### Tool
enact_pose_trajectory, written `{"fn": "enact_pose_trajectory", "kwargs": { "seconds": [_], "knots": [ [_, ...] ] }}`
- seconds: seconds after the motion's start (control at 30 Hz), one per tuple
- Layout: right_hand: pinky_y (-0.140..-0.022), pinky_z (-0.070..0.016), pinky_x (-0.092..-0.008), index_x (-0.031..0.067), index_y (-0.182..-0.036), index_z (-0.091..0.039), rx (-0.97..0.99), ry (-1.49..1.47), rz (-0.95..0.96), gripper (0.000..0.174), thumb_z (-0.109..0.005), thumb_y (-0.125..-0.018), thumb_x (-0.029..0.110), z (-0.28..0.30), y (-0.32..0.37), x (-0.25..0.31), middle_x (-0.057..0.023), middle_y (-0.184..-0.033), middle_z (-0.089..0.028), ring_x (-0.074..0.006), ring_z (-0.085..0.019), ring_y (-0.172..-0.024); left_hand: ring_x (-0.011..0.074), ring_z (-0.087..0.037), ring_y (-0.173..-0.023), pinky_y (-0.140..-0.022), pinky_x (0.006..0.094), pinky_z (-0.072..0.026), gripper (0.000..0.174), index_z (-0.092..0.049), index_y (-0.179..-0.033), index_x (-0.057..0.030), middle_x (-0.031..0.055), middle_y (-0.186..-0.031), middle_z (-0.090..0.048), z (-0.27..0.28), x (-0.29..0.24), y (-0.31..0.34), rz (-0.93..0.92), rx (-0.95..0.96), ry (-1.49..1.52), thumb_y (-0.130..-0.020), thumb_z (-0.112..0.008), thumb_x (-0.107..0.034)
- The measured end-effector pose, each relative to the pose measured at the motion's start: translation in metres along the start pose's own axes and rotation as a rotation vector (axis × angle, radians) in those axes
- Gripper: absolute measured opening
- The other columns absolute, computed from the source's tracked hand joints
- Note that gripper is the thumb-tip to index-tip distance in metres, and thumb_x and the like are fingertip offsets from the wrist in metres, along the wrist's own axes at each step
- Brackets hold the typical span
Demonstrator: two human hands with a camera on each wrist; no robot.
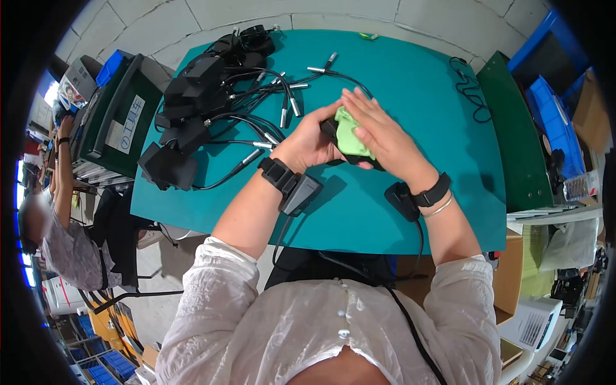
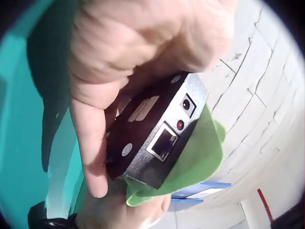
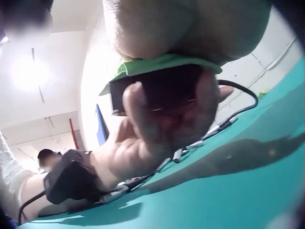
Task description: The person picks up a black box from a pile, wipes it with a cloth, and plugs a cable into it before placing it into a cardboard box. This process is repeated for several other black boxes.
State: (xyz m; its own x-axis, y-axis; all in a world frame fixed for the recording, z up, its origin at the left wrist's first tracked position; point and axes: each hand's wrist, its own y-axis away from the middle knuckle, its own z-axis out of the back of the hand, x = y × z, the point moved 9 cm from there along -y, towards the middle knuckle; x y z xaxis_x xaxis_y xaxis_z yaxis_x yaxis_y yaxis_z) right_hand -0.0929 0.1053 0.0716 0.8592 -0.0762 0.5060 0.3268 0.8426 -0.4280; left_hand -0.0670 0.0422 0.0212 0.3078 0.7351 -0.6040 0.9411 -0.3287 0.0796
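Note:
My left hand point(image 1: 313, 138) grips a small black box point(image 2: 187, 128) from below, held above the table. In the left wrist view its end face shows a network socket point(image 2: 163, 142), a red light point(image 2: 180, 125) and a round power jack point(image 2: 186, 104). Over the box's top lies a light green cloth point(image 1: 347, 133), its edges sticking out past the sides. My right hand point(image 1: 388, 142) lies on the cloth with fingers extended, pressing it against the box. In the right wrist view, left fingers point(image 3: 137, 102) curl up along the box's side.
Several black boxes point(image 1: 186, 131) with cables and metal-ended plugs point(image 1: 294, 106) are piled on the left of the green table point(image 1: 417, 212). A thin black cable point(image 1: 471, 96) lies at the right edge. Green cabinets point(image 1: 523, 147) flank the table. Another person point(image 1: 70, 237) sits at far left.

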Motion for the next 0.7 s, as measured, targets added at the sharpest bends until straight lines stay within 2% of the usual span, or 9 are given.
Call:
{"fn": "enact_pose_trajectory", "kwargs": {
  "seconds": [0.03, 0.1, 0.13, 0.17, 0.23, 0.3, 0.4, 0.53, 0.7],
  "knots": [
    [-0.116, -0.0211, -0.0429, 0.0090, -0.145, -0.035, 0.012, 0.003, 0.049, 0.050, -0.037, -0.101, 0.034, -0.001, 0.000, 0.014, -0.0104, -0.151, -0.033, -0.0291, -0.026, -0.141, 0.0376, -0.052, -0.121, -0.093, 0.0545, -0.0512, 0.056, -0.035, -0.138, -0.0002, 0.0226, -0.137, -0.044, 0.015, -0.001, 0.003, -0.027, -0.226, -0.009, -0.100, -0.032, -0.041],
    [-0.116, -0.0210, -0.0429, 0.0089, -0.145, -0.034, 0.022, 0.003, 0.091, 0.050, -0.037, -0.101, 0.033, -0.003, 0.000, 0.026, -0.0102, -0.151, -0.033, -0.0288, -0.026, -0.141, 0.0363, -0.053, -0.120, -0.095, 0.0491, -0.0516, 0.056, -0.037, -0.137, 0.0005, 0.0226, -0.135, -0.046, 0.010, 0.002, 0.009, 0.070, -0.296, -0.153, -0.101, -0.028, -0.042],
    [-0.116, -0.0205, -0.0432, 0.0088, -0.146, -0.033, 0.015, -0.002, 0.105, 0.050, -0.038, -0.101, 0.031, -0.003, -0.001, 0.027, -0.0101, -0.151, -0.032, -0.0287, -0.026, -0.141, 0.0405, -0.056, -0.114, -0.092, 0.0535, -0.0524, 0.057, -0.036, -0.137, 0.0014, 0.0230, -0.132, -0.049, -0.019, 0.005, 0.001, 0.118, 0.300, 0.461, -0.101, -0.024, -0.041],
    [-0.116, -0.0201, -0.0435, 0.0086, -0.146, -0.033, 0.010, -0.007, 0.120, 0.050, -0.038, -0.101, 0.030, -0.002, -0.002, 0.026, -0.0101, -0.152, -0.032, -0.0285, -0.026, -0.141, 0.0405, -0.056, -0.114, -0.092, 0.0535, -0.0524, 0.057, -0.036, -0.137, 0.0014, 0.0230, -0.132, -0.049, 0.004, 0.015, -0.003, 0.123, 0.298, 0.465, -0.101, -0.024, -0.041],
    [-0.115, -0.0237, -0.0410, 0.0074, -0.144, -0.036, -0.032, 0.020, 0.118, 0.048, -0.039, -0.100, 0.027, 0.001, -0.004, 0.009, -0.0112, -0.150, -0.035, -0.0284, -0.029, -0.140, 0.0454, -0.057, -0.110, -0.088, 0.0580, -0.0527, 0.057, -0.035, -0.137, 0.0028, 0.0269, -0.129, -0.050, 0.005, 0.012, 0.000, 0.041, -0.125, -0.148, -0.100, -0.024, -0.039],
    [-0.112, -0.0297, -0.0377, 0.0058, -0.142, -0.039, -0.104, -0.025, -0.081, 0.045, -0.040, -0.099, 0.020, 0.010, 0.000, -0.022, -0.0130, -0.146, -0.039, -0.0285, -0.033, -0.138, 0.0532, -0.051, -0.113, -0.088, 0.0626, -0.0505, 0.060, -0.032, -0.137, 0.0065, 0.0354, -0.130, -0.044, 0.002, 0.016, -0.008, 0.087, 0.080, -0.119, -0.099, -0.028, -0.040],
    [-0.105, -0.0389, -0.0372, 0.0034, -0.132, -0.050, -0.198, 0.292, -0.154, 0.038, -0.043, -0.096, 0.011, 0.030, 0.017, -0.051, -0.0143, -0.135, -0.051, -0.0288, -0.043, -0.130, 0.0569, -0.047, -0.116, -0.089, 0.0615, -0.0493, 0.062, -0.036, -0.133, 0.0113, 0.0380, -0.128, -0.044, -0.003, 0.009, -0.008, 0.109, 0.099, 0.266, -0.098, -0.032, -0.040],
    [-0.100, -0.0428, -0.0381, 0.0029, -0.118, -0.062, -0.291, 0.606, -0.324, 0.032, -0.048, -0.089, 0.003, 0.074, 0.036, -0.076, -0.0139, -0.123, -0.059, -0.0293, -0.051, -0.119, 0.0565, -0.045, -0.118, -0.093, 0.0620, -0.0465, 0.057, -0.038, -0.130, 0.0114, 0.0390, -0.123, -0.046, 0.014, -0.001, -0.008, 0.022, 0.032, 0.291, -0.098, -0.030, -0.035],
    [-0.095, -0.0461, -0.0386, 0.0054, -0.112, -0.066, -0.413, 0.621, -0.241, 0.032, -0.052, -0.083, 0.003, 0.083, 0.037, -0.062, -0.0124, -0.116, -0.063, -0.0294, -0.056, -0.111, 0.0586, -0.044, -0.117, -0.093, 0.0626, -0.0460, 0.056, -0.039, -0.127, 0.0135, 0.0406, -0.123, -0.045, 0.023, 0.001, -0.010, 0.009, -0.033, 0.343, -0.099, -0.029, -0.033]
  ]
}}
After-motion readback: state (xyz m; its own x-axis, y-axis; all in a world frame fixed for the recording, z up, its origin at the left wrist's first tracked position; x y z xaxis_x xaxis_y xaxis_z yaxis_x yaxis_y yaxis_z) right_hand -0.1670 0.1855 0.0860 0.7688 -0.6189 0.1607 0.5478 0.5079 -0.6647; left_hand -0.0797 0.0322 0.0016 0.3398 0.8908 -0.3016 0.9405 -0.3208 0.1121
